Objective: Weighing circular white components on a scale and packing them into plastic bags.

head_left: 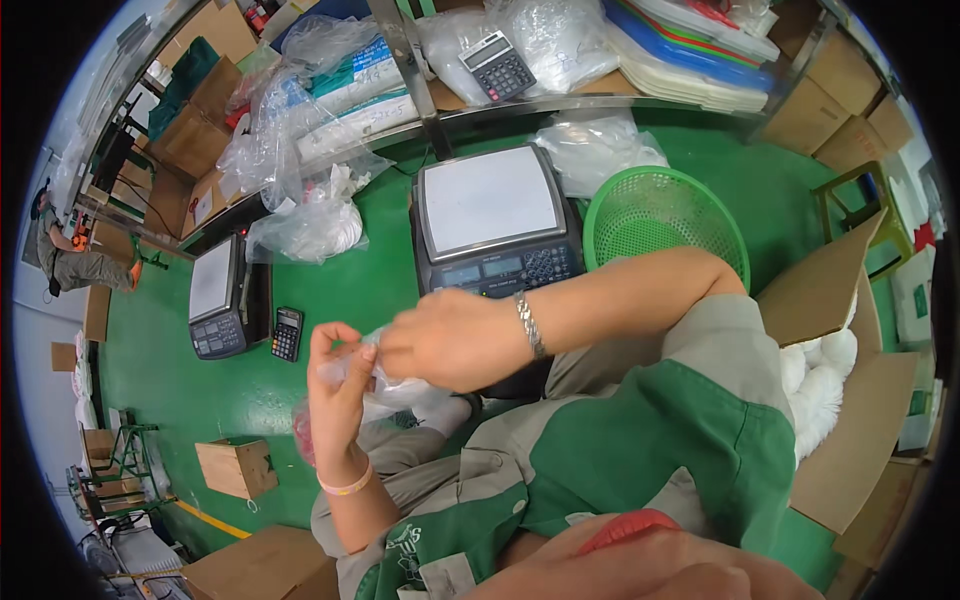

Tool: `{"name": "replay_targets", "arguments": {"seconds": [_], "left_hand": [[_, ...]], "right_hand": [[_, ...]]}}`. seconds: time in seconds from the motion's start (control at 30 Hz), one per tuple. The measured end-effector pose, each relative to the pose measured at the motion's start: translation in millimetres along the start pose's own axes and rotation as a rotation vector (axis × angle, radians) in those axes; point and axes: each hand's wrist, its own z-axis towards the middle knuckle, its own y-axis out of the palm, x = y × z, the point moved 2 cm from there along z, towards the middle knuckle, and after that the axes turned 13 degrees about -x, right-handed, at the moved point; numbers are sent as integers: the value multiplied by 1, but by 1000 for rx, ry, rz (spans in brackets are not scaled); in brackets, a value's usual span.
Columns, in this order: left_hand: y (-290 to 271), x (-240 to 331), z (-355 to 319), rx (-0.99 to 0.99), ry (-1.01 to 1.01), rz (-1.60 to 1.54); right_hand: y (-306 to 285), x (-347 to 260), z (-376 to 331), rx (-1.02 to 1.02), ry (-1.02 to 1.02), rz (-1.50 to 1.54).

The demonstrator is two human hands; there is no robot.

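A crumpled clear plastic bag (400, 392) is pinched between my two hands, in front of my body. My left hand (340, 395) is raised, its thumb and fingers closed on the bag's upper part. From the right, my right hand (450, 342) reaches across, fingers bent down onto the same bag and slightly blurred. Whether anything is inside the bag cannot be made out. Beyond my right hand stands a large counting scale (490, 205) with a bare white pan. Something reddish (303, 430), partly hidden, shows beside my left wrist.
A green mesh basket (665, 215) stands right of the scale. To the left are a smaller scale (215, 290) and a black calculator (287, 333). An open carton (840, 440) with white fluffy items is at my right. Plastic bags (310, 225) lie below the far shelf.
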Motion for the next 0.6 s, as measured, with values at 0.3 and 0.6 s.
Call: {"name": "replay_targets", "arguments": {"seconds": [0.3,0.6], "left_hand": [[10,1,-10,188,314,447],[8,6,-5,332,575,994]], "right_hand": [[2,17,14,-40,94,212],[9,22,16,-149,133,1252]]}}
